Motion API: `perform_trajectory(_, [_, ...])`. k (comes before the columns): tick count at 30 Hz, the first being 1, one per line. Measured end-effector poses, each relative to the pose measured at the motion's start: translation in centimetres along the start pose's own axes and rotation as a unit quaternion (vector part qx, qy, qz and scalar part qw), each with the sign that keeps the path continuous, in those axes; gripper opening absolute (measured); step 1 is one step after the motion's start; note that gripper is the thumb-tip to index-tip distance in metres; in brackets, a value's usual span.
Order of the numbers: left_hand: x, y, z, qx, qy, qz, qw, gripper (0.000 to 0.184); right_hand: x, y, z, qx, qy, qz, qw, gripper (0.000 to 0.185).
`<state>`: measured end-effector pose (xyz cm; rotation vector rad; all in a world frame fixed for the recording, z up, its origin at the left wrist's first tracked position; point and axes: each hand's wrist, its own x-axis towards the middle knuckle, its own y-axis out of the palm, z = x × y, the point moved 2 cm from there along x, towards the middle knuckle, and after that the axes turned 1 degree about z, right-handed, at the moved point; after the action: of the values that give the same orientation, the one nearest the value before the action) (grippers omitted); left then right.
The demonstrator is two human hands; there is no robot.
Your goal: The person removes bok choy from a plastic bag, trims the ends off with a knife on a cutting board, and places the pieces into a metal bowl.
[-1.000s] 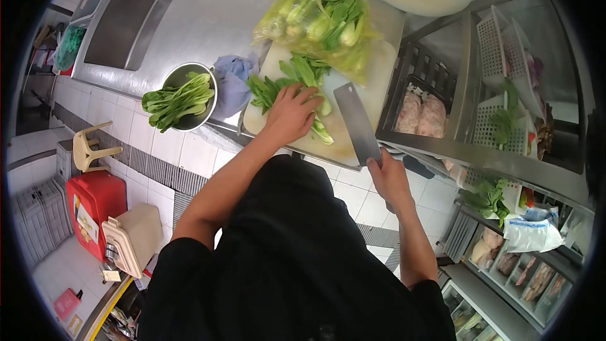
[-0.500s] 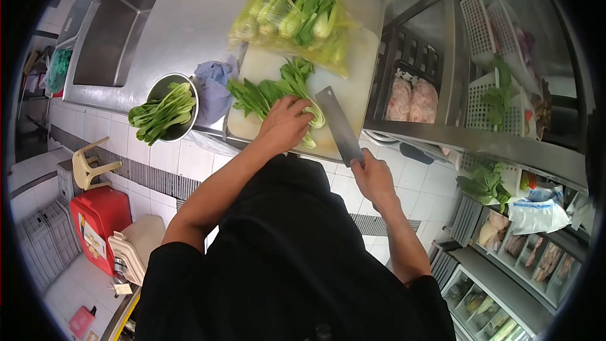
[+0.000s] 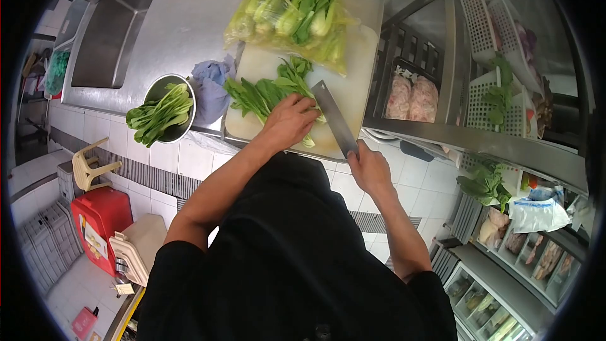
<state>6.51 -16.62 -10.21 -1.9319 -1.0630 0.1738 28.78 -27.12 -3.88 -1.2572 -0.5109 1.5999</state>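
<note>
Leafy bok choy (image 3: 262, 96) lies on a pale cutting board (image 3: 353, 82) at the front of the steel counter. My left hand (image 3: 291, 121) presses down on its stems, fingers curled around them. My right hand (image 3: 370, 167) grips the handle of a cleaver (image 3: 336, 119). The blade slants up and to the left, its edge close beside the stems near my left fingers; whether it touches them I cannot tell. Behind, on the board, rests a yellow plastic bag (image 3: 290, 19) full of bok choy.
To the left are a metal bowl (image 3: 193, 108) of greens and a crumpled blue cloth (image 3: 212, 88). Farther left is a steel sink (image 3: 113, 44). On the right stand a black crate (image 3: 413, 50) with packed meat and a shelf holding white baskets (image 3: 495, 104).
The cleaver has shifted slightly left, nearer to the stems and my left fingers. My left hand still holds the bok choy down.
</note>
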Motion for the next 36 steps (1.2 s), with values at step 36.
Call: perform_trajectory(36, [1.2, -1.7, 2.4, -0.021, -0.051, 0.071, 0.996, 0.03, -6.2, -3.4, -6.7, -0.005, 0.034, 0.09, 0.995, 0.03])
